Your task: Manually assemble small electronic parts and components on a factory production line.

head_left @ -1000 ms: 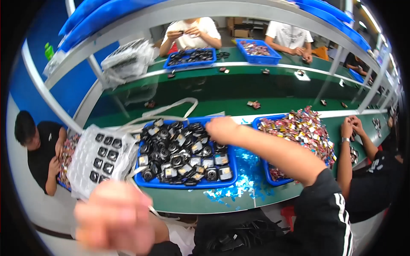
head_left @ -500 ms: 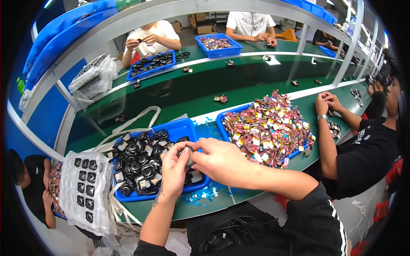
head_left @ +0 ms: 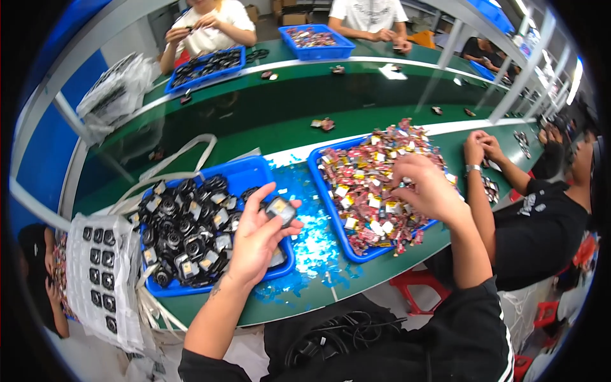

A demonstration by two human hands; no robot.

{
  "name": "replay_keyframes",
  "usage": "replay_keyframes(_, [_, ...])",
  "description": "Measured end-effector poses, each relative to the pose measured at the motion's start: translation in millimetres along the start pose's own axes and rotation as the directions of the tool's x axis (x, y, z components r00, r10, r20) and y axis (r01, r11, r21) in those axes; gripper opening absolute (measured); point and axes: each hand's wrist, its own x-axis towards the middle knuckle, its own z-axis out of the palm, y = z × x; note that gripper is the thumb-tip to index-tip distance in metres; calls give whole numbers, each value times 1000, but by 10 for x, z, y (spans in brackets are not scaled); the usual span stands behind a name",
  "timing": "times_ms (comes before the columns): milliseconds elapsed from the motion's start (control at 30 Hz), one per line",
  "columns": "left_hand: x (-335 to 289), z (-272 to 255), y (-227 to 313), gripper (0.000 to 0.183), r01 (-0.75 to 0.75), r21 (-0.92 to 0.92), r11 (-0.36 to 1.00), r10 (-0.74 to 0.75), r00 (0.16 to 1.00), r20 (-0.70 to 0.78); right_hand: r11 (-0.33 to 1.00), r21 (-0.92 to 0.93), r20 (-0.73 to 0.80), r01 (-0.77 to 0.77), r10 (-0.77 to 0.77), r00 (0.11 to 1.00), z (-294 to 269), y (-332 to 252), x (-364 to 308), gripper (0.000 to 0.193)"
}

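My left hand holds a small black square housing with a grey, silver-edged face between thumb and fingers. It is raised at the right edge of a blue tray heaped with similar black housings, many with round rings and some with silver squares. My right hand is over a second blue tray, piled high with small reddish circuit boards bearing white and yellow pieces. Its thumb and fingertips are curled together against the heap; whatever lies between them cannot be made out.
Blue scraps litter the green bench between the trays. A white moulded sheet with black housings stands at left. Beyond runs a green conveyor carrying scattered parts. A co-worker's hands are close on the right; others sit across.
My hands have parted from working together on the housing. The right has moved right to the circuit board pile, while the left keeps the housing, its face now showing. The view has shifted slightly.
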Motion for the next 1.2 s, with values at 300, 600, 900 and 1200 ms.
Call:
replay_keyframes(300, [-43,-26,-48,26,-152,359,921,140,988,60,541,835,-194,-101,462,865,228,-330,86,15])
replay_keyframes(600, [-136,129,-44,15,-454,623,637,340,891,301,428,891,59,-153,225,973,684,-1040,105,10])
replay_keyframes(900, [-183,62,-2,10,-420,618,665,294,907,300,381,875,291,-299,81,953,545,-1022,190,10])
replay_keyframes(1200, [-167,58,-19,9,-457,605,653,322,890,325,389,860,308,-330,120,944,502,-1039,172,13])
